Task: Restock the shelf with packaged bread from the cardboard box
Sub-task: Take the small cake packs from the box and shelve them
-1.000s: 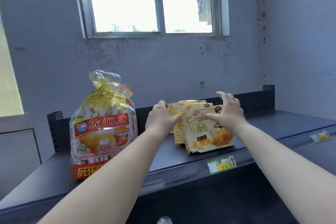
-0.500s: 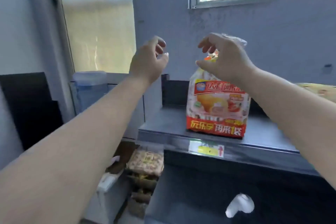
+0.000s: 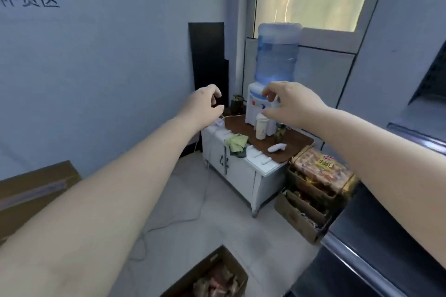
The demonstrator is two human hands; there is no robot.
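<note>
Both arms reach forward in mid-air, away from the shelf. My left hand [image 3: 205,105] and my right hand [image 3: 289,103] hold nothing, their fingers loosely curled. A cardboard box [image 3: 299,214] stands on the floor beside the dark shelf [image 3: 362,255] at the right, with a pack of bread [image 3: 321,169] lying on top of it. A second cardboard box [image 3: 207,277] with packaged goods sits on the floor at the bottom of the view. The shelf's top with the stocked bread is out of sight.
A white cabinet [image 3: 241,173] carries a water dispenser [image 3: 275,67], a cup, a green cloth and a white handset. A flat cardboard carton [image 3: 33,190] lies at the left. Cables trail over the tiled floor [image 3: 217,219].
My hands let go of the croissant packs on the shelf and drew back with nothing in them. The view swung left and down from the shelf top to the cabinet and the floor boxes.
</note>
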